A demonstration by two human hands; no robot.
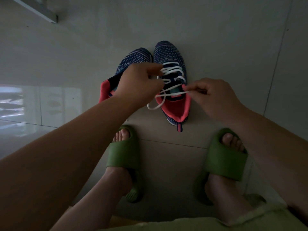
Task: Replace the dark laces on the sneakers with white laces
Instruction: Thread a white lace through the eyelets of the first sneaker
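The risk I see now is that the white lace [168, 88] slips out of one pinch while the other hand pulls. Then the two ends become unequal, or one end runs back through the top eyelet and must be threaded again. A second risk is that the crossings near the toe stay loose, because the pull comes only from the top (the lower rows look a little slack already, but this is hard to judge in the dim light).

The two sneakers stand side by side on the floor [225, 47], at about 12 o'clock from the person's feet, toes pointing away. The right sneaker [170, 55] already carries the white lace in several rows. The left sneaker [133, 59] is mostly hidden by the arm, so I cannot tell if it has a lace.

The left hand [141, 82] reaches over the left sneaker to the right one, fingers curled, and its grip holds lace strands at about 9 o'clock of the tongue. The right hand [211, 95] is at 3 o'clock of the shoe opening, wrist bent down, and pinches one lace end between thumb and forefinger. A free loop hangs toward 6 o'clock over the pink collar. The feet wear green slippers [225, 160].
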